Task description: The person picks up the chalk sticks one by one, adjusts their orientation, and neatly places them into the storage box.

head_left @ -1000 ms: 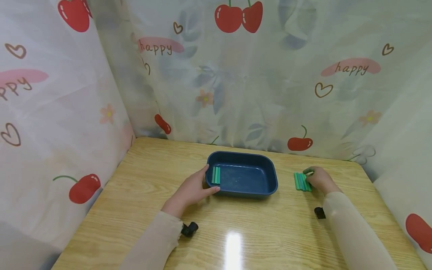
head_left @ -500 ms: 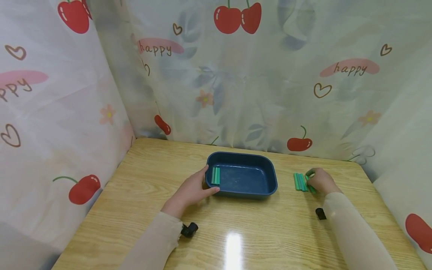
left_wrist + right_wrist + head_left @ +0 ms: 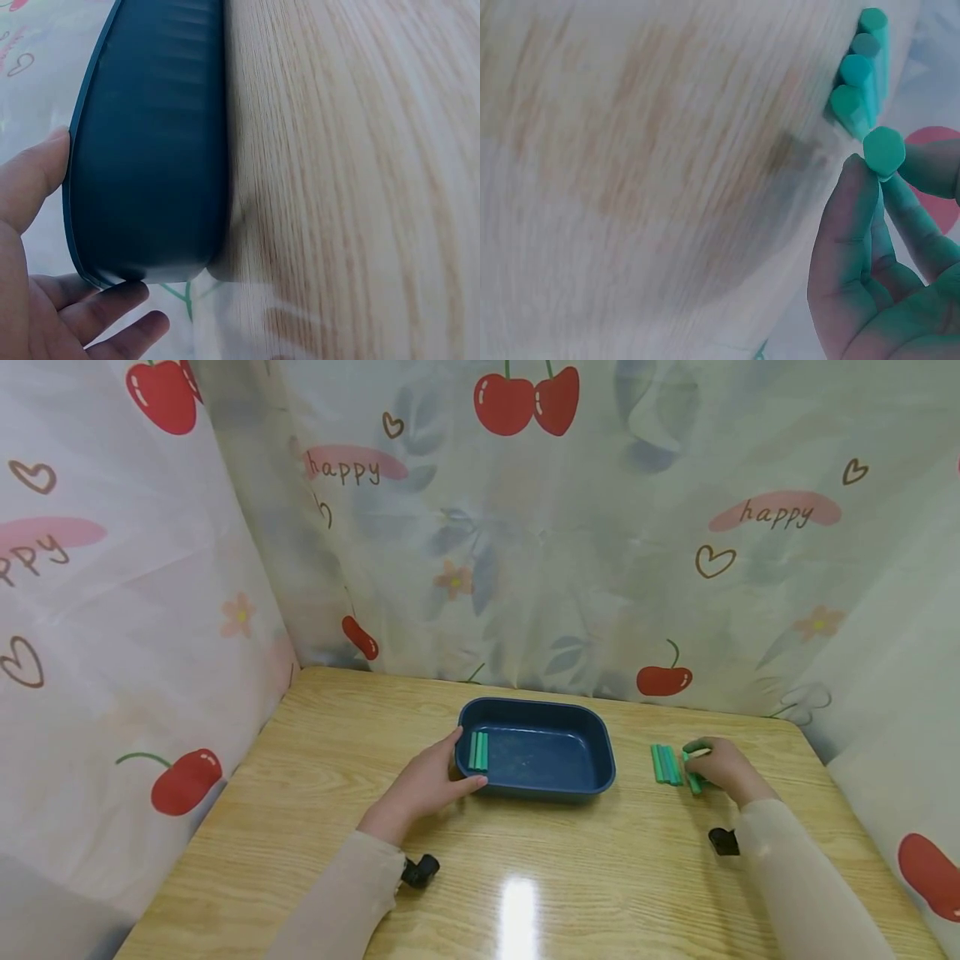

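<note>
My left hand [image 3: 429, 779] holds the left end of a dark blue tray [image 3: 536, 792], fingers at the far corner and thumb at the near one. In the left wrist view the thumb and fingertips meet the tray's rim [image 3: 70, 180]. Green sticks [image 3: 478, 752] lie side by side inside the tray at its left end. To the right of the tray, my right hand [image 3: 722, 767] pinches a green stick [image 3: 884, 152] between thumb and fingers, its flat end facing the wrist camera. Beside it is a row of several green and teal sticks [image 3: 665, 764] on the table.
The wooden table [image 3: 600, 877] bears the tray and the sticks. A patterned curtain [image 3: 525, 568] with cherries and hearts stands along the back and both sides. Black wrist cameras [image 3: 420, 871] sit below the sleeves.
My right hand has moved slightly right, drawing a green stick away from the row so a gap shows. The left hand and the tray stay as they were.
</note>
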Motion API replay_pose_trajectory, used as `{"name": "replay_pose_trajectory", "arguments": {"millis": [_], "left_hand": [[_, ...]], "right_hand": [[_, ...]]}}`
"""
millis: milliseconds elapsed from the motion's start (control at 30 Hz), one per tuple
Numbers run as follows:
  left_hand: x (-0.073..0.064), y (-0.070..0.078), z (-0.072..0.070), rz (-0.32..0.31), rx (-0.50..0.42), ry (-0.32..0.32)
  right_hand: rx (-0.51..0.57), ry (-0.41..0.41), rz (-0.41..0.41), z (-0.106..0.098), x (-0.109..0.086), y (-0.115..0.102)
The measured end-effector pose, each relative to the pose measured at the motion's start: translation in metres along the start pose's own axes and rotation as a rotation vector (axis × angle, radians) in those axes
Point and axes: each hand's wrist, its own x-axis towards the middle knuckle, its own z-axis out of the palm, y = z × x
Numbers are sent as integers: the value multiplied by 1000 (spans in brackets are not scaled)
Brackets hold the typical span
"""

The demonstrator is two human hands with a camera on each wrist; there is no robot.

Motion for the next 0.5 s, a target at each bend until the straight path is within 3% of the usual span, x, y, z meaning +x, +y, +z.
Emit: {"name": "replay_pose_trajectory", "arguments": {"millis": [233,500], "left_hand": [[0,0,0,0,4,0],[0,0,1,2,-2,3]], "right_hand": [[147,-13,8,1,-10,-7],[180,-2,-45,0,-22,-20]]}}
